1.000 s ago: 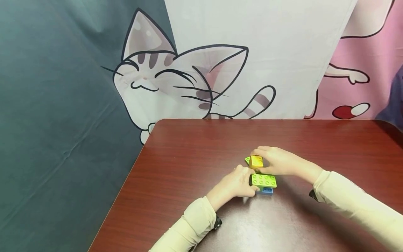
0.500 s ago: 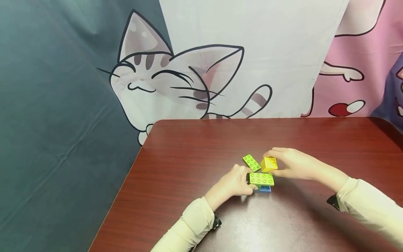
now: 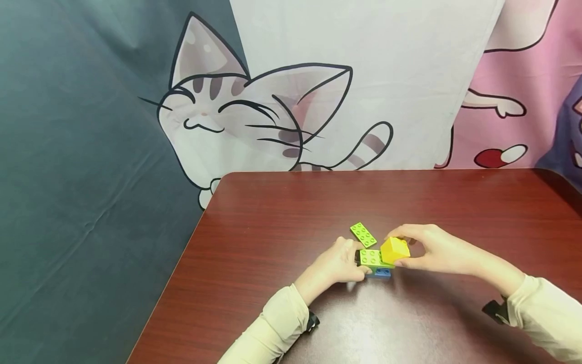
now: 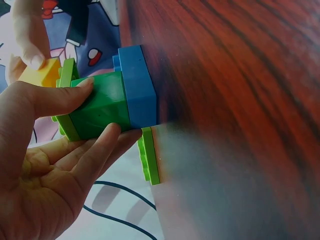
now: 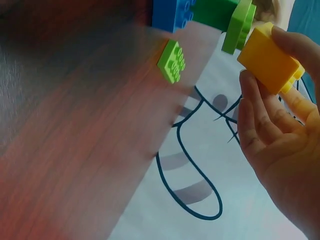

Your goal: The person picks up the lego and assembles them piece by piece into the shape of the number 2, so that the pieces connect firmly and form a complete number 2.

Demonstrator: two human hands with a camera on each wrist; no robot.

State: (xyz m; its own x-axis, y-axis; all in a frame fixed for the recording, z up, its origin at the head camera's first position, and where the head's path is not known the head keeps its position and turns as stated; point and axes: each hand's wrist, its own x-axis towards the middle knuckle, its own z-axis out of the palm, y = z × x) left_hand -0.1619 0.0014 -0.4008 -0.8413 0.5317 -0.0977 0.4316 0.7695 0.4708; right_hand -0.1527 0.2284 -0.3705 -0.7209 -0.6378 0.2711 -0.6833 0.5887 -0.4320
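My left hand (image 3: 338, 264) grips a small stack of toy building bricks by its left end. At the bottom of the stack is a blue brick (image 4: 141, 92), with a dark green brick (image 4: 102, 107) on it and a lime studded plate (image 3: 370, 258) on top. In the left wrist view the thumb lies along the green brick's side. Between thumb and fingers my right hand (image 3: 438, 248) pinches a yellow brick (image 3: 393, 250), held tilted close over the right end of the lime plate. Its studs (image 5: 296, 77) face away from the plate.
A second lime plate (image 3: 362, 234) lies studs up on the brown table (image 3: 254, 242), just behind the stack. A curtain printed with a cartoon cat (image 3: 218, 116) hangs behind the table's far edge.
My right hand has carried the yellow brick rightward from over the loose lime plate, then nearer to me, onto the stack's right end in view. The left hand keeps its grip.
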